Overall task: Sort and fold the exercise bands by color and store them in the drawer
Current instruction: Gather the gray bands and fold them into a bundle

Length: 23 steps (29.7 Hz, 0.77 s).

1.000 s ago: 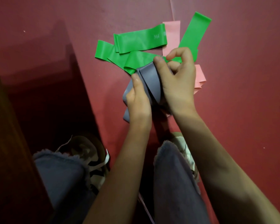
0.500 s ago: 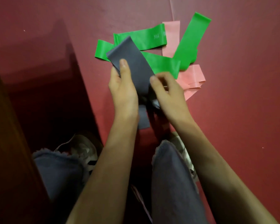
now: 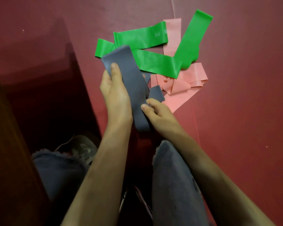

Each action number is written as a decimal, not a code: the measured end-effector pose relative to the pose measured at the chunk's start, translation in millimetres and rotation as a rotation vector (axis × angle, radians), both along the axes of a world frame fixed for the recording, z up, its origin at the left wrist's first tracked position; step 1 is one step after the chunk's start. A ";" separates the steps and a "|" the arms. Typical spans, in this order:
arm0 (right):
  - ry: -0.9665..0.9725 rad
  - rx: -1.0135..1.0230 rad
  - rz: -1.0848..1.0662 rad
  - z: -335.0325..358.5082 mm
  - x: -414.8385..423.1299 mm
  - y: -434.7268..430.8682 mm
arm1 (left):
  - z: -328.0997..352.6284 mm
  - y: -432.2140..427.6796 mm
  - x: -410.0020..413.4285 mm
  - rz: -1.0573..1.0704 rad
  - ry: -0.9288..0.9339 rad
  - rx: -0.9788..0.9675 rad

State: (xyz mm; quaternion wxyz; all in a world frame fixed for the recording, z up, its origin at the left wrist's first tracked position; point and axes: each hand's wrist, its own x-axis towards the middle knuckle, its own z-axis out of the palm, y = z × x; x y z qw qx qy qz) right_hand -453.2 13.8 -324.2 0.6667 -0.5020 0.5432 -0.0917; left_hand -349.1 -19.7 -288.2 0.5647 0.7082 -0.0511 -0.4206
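On the red floor (image 3: pixel 235 128), green bands (image 3: pixel 158 64) overlap pink bands (image 3: pixel 186 82). Held above them, a grey band (image 3: pixel 129 79) is gripped by the left hand (image 3: pixel 114 95), thumb on top; the right hand (image 3: pixel 160 115) pinches its lower part, apparently folded.

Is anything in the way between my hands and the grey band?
Nothing visible: the left hand grips the grey band near its top, the right hand pinches it lower down.

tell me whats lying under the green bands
Pink bands show under the green bands: one strip at the top, crumpled ones below, all on the red floor. Whether more bands hide beneath the green is covered.
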 end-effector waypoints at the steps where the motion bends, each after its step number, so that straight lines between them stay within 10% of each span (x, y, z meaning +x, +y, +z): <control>1: 0.073 -0.028 0.070 -4.6 -0.4 -0.2 | -5.0 5.0 -1.6 -0.007 -0.013 0.031; 12: 0.341 -0.467 0.175 -21.7 1.6 -48.9 | -38.8 76.4 -5.2 -0.082 -0.242 0.354; 23: 0.346 -0.792 1.137 -54.1 51.5 -81.5 | -44.6 80.4 -13.9 -0.114 -0.228 0.325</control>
